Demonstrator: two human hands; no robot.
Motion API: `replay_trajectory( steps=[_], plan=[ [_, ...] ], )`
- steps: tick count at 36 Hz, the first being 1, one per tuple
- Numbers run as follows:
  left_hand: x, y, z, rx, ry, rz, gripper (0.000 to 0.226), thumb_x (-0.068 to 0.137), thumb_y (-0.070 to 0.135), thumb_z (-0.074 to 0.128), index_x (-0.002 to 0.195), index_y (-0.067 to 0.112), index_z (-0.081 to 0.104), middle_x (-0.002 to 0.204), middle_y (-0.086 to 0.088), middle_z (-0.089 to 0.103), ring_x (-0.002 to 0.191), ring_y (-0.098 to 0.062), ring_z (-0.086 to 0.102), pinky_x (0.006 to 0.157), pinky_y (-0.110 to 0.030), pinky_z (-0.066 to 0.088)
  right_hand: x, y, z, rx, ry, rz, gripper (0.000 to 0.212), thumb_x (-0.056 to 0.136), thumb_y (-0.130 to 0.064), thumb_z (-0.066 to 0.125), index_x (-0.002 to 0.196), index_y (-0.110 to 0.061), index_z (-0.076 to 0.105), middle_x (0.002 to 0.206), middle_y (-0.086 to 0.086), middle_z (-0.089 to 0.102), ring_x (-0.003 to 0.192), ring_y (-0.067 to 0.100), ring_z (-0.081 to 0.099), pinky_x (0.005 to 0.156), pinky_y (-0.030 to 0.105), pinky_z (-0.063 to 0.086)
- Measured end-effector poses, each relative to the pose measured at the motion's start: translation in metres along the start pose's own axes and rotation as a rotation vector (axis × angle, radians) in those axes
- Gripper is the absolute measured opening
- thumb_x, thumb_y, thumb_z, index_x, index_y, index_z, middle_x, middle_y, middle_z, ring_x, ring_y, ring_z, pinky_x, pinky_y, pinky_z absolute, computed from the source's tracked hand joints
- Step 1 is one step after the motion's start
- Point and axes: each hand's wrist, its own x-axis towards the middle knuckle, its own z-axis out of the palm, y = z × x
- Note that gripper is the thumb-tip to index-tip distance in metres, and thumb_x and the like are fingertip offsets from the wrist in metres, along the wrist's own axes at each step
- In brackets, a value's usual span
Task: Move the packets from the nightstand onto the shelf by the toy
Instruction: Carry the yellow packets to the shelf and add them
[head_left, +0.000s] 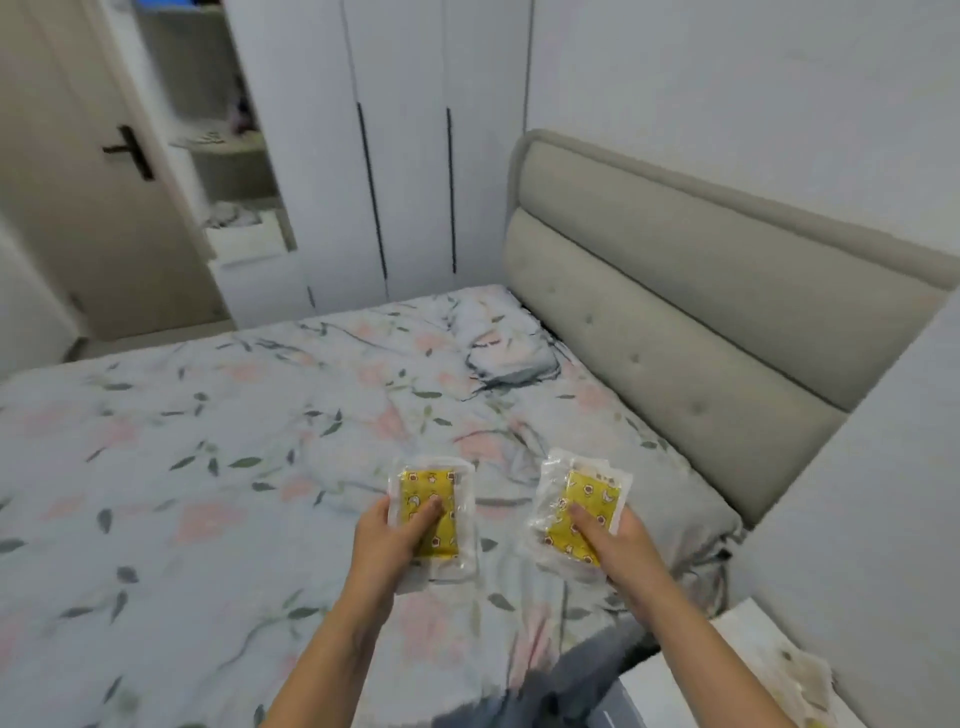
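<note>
Packets, two: left hand (393, 540) fingers grip one packet (431, 512), right hand (615, 545) the other (579, 506).

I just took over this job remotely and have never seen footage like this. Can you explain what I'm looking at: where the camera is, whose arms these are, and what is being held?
There is no robot here. This is a single picture from a wide-angle camera worn on a person's head, looking forward and down, so the two bare arms reaching up from the bottom edge are that person's own.

The left hand holds one clear packet with a yellow patterned insert, thumb on top. The right hand holds a second packet of the same kind. Both are held up above a bed with a floral cover, not lying on it.

Behind are a padded headboard, white wardrobe doors and, at far left, open shelves, too blurred to tell what they hold.
</note>
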Motion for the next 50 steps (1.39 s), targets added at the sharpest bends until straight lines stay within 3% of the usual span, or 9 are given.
replay_trajectory(
  steps=[8,13,17,22,25,28,32,43,50],
  plan=[
    [-0.083,0.002,-0.292,-0.102,0.411,0.046,0.011,0.084,0.019,0.071,0.086,0.014,0.062,0.084,-0.008,0.069,0.072,-0.020,0.066,0.056,-0.027,0.052,-0.082,-0.038,0.282,-0.016,-0.460,-0.039,0.019,0.090,-0.020,0.062,0.109,-0.016,0.062,0.101,0.005,0.073,0.092,0.021,0.069,0.076,0.032,0.054],
    [-0.168,-0.023,-0.461,-0.183,0.685,0.038,0.019,0.082,0.023,0.073,0.094,0.010,0.066,0.089,-0.009,0.072,0.083,-0.028,0.069,0.065,-0.034,0.056,-0.164,-0.033,0.447,-0.061,-0.737,-0.038,0.016,0.093,-0.019,0.059,0.106,-0.012,0.063,0.095,0.006,0.072,0.084,0.021,0.068,0.064,0.026,0.051],
    [-0.238,-0.047,-0.560,-0.270,0.908,0.020,0.015,0.081,0.025,0.074,0.086,0.014,0.065,0.088,-0.010,0.072,0.083,-0.029,0.069,0.075,-0.044,0.057,-0.235,-0.024,0.556,-0.109,-0.949,-0.050,0.022,0.094,-0.021,0.057,0.110,-0.006,0.063,0.096,0.008,0.072,0.087,0.026,0.068,0.071,0.032,0.053],
    [-0.300,-0.070,-0.650,-0.298,1.085,0.044,0.011,0.082,0.025,0.072,0.085,0.018,0.065,0.085,-0.004,0.072,0.081,-0.023,0.069,0.071,-0.034,0.055,-0.310,-0.016,0.664,-0.145,-1.143,-0.078,0.022,0.094,-0.021,0.056,0.111,-0.008,0.062,0.100,0.008,0.072,0.089,0.023,0.069,0.073,0.032,0.054],
    [-0.318,-0.082,-0.698,-0.322,1.142,0.053,0.011,0.082,0.024,0.072,0.088,0.018,0.066,0.088,-0.005,0.072,0.083,-0.024,0.069,0.074,-0.037,0.057,-0.341,-0.008,0.721,-0.161,-1.224,-0.083,0.017,0.094,-0.018,0.055,0.107,-0.010,0.063,0.101,0.008,0.072,0.088,0.021,0.070,0.074,0.031,0.056],
    [-0.322,-0.090,-0.749,-0.341,1.196,0.065,0.011,0.083,0.026,0.072,0.089,0.019,0.065,0.089,-0.003,0.071,0.081,-0.021,0.069,0.073,-0.035,0.056,-0.362,0.001,0.777,-0.183,-1.276,-0.076,0.014,0.095,-0.016,0.054,0.102,-0.009,0.064,0.092,0.005,0.072,0.074,0.011,0.071,0.058,0.020,0.053],
    [-0.307,-0.092,-0.823,-0.354,1.217,0.075,0.013,0.084,0.025,0.071,0.093,0.019,0.064,0.088,0.000,0.070,0.077,-0.014,0.067,0.060,-0.026,0.053,-0.376,0.007,0.856,-0.187,-1.309,-0.080,0.011,0.095,-0.015,0.054,0.098,-0.011,0.063,0.084,0.000,0.071,0.067,0.008,0.069,0.048,0.014,0.048],
    [-0.251,-0.072,-1.018,-0.375,1.210,0.039,0.015,0.082,0.029,0.072,0.091,0.023,0.062,0.092,0.000,0.070,0.084,-0.018,0.068,0.069,-0.030,0.055,-0.385,-0.007,1.061,-0.199,-1.267,-0.071,0.022,0.093,-0.020,0.058,0.112,-0.012,0.063,0.105,0.004,0.072,0.096,0.021,0.069,0.080,0.032,0.055],
    [-0.220,-0.053,-1.126,-0.354,1.143,0.078,0.015,0.082,0.030,0.072,0.092,0.024,0.062,0.093,0.002,0.070,0.083,-0.015,0.068,0.066,-0.027,0.055,-0.400,-0.022,1.167,-0.139,-1.206,-0.081,0.010,0.092,-0.019,0.059,0.099,-0.022,0.065,0.097,-0.004,0.073,0.089,0.014,0.070,0.079,0.030,0.054]
  ],
)
